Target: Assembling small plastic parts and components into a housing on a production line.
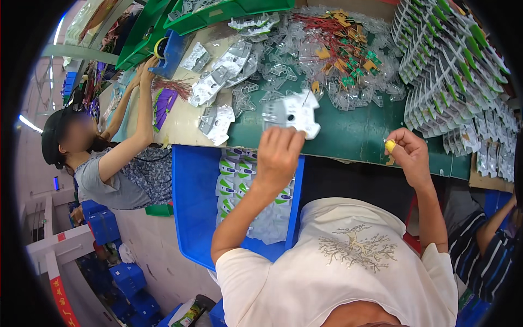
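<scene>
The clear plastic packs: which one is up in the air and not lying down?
The clear plastic pack pinched in the left hand is raised above the green table. All the others lie flat in heaps on the table or in the blue bin.

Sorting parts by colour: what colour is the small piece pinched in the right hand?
Yellow piece, in the right hand; head view.

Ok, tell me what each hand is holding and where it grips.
Left hand holds a white plastic blister pack by its lower edge. Right hand pinches a small yellow piece between its fingers.
</scene>
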Demonstrator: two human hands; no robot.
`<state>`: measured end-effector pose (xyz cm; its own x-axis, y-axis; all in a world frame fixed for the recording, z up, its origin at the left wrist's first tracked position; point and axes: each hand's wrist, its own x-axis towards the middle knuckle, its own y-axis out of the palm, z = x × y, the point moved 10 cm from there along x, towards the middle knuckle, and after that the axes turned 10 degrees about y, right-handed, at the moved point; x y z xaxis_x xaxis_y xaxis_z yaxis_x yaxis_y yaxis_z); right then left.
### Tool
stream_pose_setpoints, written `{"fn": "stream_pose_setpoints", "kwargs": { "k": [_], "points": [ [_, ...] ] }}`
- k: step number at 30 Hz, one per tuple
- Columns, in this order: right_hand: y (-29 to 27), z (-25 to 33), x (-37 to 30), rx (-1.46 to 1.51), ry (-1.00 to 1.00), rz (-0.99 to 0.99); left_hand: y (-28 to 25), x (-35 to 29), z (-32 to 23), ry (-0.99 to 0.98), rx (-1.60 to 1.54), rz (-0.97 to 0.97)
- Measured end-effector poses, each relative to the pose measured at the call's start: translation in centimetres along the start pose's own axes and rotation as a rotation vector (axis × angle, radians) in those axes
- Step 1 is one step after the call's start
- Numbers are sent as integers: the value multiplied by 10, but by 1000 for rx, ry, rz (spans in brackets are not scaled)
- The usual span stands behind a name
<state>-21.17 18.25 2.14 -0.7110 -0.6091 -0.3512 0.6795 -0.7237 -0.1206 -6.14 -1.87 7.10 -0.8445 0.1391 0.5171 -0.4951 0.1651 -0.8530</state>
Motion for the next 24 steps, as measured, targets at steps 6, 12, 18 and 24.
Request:
{"fn": "stream_pose_setpoints", "kwargs": {
  "k": [6, 12, 18, 24],
  "points": [
    [1, 7, -3, -177, -154, -42, 16, -16, -56, 116, -336, -40],
    [59, 43, -1, -557, -586, 8, 46, -18, -51, 147, -450, -42],
    [111, 27, 11, -989, -765, 62, 53, -21, -45, 92, -526, -36],
    [117, 22, 1, -1104, -702, 194, 26, -16, 50, -283, -469, -288]
  ]
}}
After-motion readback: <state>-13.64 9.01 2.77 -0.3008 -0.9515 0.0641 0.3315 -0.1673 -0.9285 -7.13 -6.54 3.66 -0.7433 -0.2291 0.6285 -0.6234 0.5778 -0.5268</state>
